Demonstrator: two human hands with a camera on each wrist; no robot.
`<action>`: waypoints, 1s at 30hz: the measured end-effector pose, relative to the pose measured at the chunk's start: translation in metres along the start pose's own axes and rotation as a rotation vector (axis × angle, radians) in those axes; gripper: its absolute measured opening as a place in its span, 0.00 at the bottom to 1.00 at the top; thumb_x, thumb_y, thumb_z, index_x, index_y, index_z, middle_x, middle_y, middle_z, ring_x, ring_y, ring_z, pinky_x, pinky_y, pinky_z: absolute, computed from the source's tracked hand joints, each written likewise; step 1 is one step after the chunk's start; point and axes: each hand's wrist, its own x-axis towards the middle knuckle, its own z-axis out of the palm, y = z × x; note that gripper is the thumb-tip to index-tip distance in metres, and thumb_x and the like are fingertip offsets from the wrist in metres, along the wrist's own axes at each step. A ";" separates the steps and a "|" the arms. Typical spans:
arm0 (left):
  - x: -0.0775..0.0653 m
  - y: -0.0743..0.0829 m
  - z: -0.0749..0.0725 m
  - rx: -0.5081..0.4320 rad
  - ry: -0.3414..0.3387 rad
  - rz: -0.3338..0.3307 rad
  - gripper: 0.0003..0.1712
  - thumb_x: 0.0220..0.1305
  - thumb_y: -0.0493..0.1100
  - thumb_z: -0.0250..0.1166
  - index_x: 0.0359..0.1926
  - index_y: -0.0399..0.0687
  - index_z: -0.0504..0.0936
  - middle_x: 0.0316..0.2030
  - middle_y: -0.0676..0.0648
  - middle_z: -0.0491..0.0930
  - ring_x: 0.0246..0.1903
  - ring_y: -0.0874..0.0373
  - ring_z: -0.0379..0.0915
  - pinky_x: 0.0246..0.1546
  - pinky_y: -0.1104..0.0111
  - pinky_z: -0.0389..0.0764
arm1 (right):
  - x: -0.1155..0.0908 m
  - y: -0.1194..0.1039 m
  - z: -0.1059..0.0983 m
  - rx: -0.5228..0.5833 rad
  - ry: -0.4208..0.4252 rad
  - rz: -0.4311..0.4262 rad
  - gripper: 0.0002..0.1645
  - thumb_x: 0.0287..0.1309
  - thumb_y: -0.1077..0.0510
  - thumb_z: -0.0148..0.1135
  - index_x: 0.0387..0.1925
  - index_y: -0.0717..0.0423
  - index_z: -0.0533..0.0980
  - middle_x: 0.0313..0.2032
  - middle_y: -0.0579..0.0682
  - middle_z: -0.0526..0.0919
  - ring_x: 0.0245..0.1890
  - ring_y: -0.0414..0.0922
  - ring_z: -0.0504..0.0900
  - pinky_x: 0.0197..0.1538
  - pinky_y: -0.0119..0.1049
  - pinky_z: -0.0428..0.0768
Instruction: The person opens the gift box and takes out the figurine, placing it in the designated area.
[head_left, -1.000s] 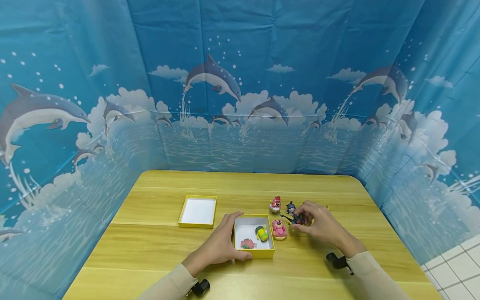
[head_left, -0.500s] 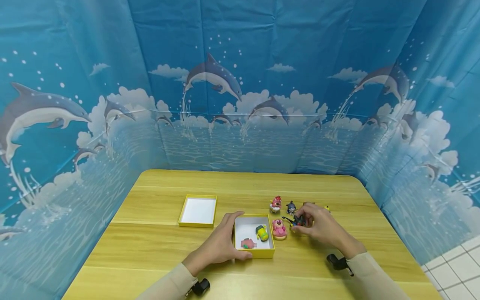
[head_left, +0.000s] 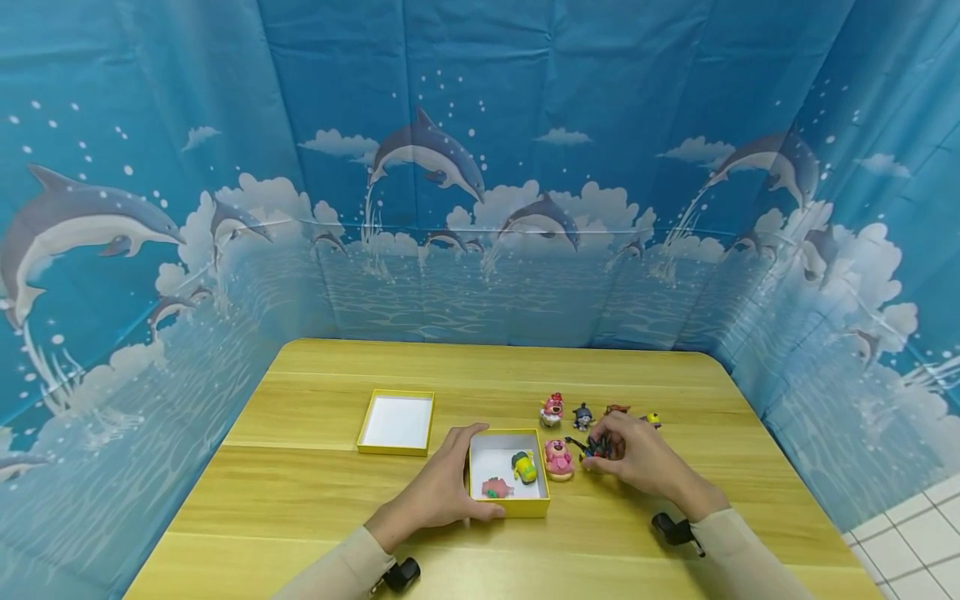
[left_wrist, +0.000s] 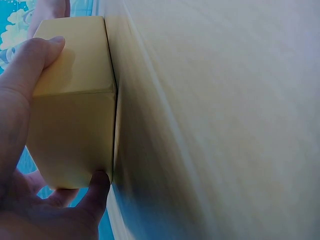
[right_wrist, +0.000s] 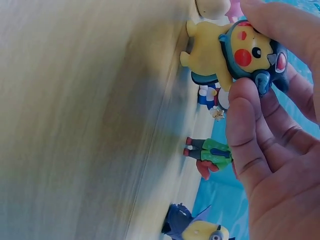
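Note:
My left hand [head_left: 442,487] grips the left side of a yellow open box [head_left: 528,507], thumb at the near wall and fingers at the far wall. Inside the box lie a yellow figurine [head_left: 524,467] and a pink figurine [head_left: 495,487]. To the right of it, my right hand [head_left: 645,457] pinches a Pikachu figurine [right_wrist: 207,45] in a dark hooded costume between thumb and fingers. The figurine is upright; whether its feet touch the table, I cannot tell. A pink bear figurine [head_left: 558,460] stands between box and right hand.
Behind the right hand stand a pink figurine with a red top [head_left: 552,410], a dark-hooded figurine [head_left: 582,416], a brown-topped figurine [head_left: 617,410] and a yellow-and-dark figurine [head_left: 652,419]. The white-lined box lid [head_left: 396,421] lies to the left on the wooden table [head_left: 300,475].
My right hand has shifted slightly towards me with the Pikachu figurine, so more of the figurines behind it shows. The left hand and box have stayed in place.

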 end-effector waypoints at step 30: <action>0.001 -0.002 -0.003 0.002 -0.001 0.004 0.77 0.54 0.70 0.92 0.94 0.55 0.57 0.82 0.41 0.68 0.66 0.51 0.78 0.73 0.45 0.85 | -0.001 -0.004 -0.001 -0.035 0.033 0.004 0.20 0.68 0.45 0.88 0.52 0.48 0.90 0.44 0.39 0.84 0.29 0.32 0.73 0.38 0.31 0.75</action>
